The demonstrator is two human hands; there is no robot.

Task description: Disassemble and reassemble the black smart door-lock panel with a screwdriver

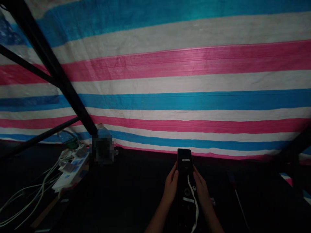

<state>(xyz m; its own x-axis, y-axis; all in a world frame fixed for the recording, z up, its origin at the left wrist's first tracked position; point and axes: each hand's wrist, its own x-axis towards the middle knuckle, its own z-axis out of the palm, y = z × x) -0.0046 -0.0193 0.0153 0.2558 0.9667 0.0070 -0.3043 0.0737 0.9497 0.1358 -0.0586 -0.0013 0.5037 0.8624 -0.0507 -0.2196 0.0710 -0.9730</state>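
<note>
Although darkness obscures its lower end, we grasp one black device (184,165) between left hand (171,185) and right hand (201,186); one white cable (196,207), cropped, extends below its top.

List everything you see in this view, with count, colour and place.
Striped tarp: one, blue, pink and white, behind everything.
Frame poles: at least three, black, left.
Power strip: one, white and blue, left.
Plugs: at least two, pale, on the strip.
Cables: several, pale, far left.
Pixelated object: one, dark, at the thick pole's foot; unidentifiable.
Handheld device: one, black, between the hands.
Cord: one, white, below the device's top end.
Thin rod or cable: one, pale, right.
Surface: one, black, below.
Hands: two bare, left and right, holding the device.
</note>
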